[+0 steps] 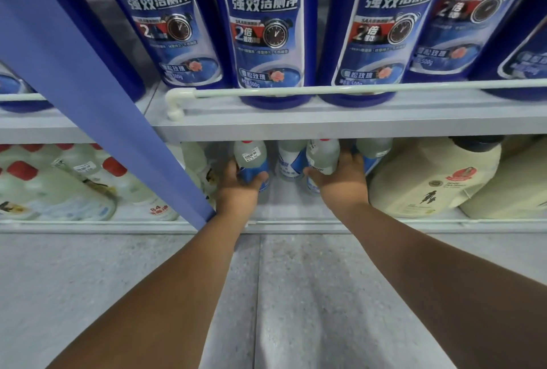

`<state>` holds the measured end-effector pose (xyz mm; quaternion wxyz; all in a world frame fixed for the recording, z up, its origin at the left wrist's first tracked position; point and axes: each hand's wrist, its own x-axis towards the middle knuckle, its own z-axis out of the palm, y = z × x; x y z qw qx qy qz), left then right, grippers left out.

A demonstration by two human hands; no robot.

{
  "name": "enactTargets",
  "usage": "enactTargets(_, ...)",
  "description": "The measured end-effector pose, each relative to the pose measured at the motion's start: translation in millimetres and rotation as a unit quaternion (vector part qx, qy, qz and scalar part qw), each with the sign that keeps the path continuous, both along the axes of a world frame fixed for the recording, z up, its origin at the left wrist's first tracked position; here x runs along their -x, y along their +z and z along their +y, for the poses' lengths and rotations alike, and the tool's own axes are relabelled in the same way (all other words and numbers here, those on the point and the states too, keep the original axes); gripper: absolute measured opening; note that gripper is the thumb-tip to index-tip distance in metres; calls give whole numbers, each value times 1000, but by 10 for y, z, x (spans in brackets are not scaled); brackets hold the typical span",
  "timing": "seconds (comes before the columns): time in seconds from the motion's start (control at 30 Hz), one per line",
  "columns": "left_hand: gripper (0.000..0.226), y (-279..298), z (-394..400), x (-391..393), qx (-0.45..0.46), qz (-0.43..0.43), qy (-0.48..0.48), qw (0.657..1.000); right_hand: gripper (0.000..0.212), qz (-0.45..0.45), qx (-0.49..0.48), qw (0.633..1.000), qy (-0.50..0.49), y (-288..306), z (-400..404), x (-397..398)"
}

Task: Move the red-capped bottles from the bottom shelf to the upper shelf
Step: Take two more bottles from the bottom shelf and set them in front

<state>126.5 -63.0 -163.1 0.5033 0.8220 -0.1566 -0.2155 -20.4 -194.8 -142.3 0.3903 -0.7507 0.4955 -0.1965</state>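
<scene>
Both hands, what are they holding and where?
Left hand grips one red-capped bottle around its lower body; right hand grips another likewise.

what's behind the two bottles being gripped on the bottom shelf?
Between left hand's bottle and right hand's bottle, another pale bottle stands further back. Its cap and anything deeper are hidden by the upper shelf.

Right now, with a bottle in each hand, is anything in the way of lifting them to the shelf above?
Yes. The upper shelf's front edge overhangs both red-capped bottles, and its white rail fronts a row of blue Seaways bottles there. A gap shows between two of them.
</scene>
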Motion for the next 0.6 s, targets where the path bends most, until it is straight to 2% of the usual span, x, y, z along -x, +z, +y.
enactTargets(0.1,59,3,90,119,-22,-17,-43,999,54,-39,-56,998,5,-26,-14,93)
enactTargets(0.33,48,220,183,350,19,14,-83,996,58,-91,-100,990,47,164,97,258)
enactTargets(0.43,53,365,310,460,24,10,-110,994,63,-115,-125,984,55,255,309,401)
enactTargets(0.53,52,506,516,641,39,22,-103,994,54,-118,-143,981,56,389,582,624)
enactTargets(0.6,52,658,688,799,55,42,-89,994,56,-114,-148,980,65,501,747,782)
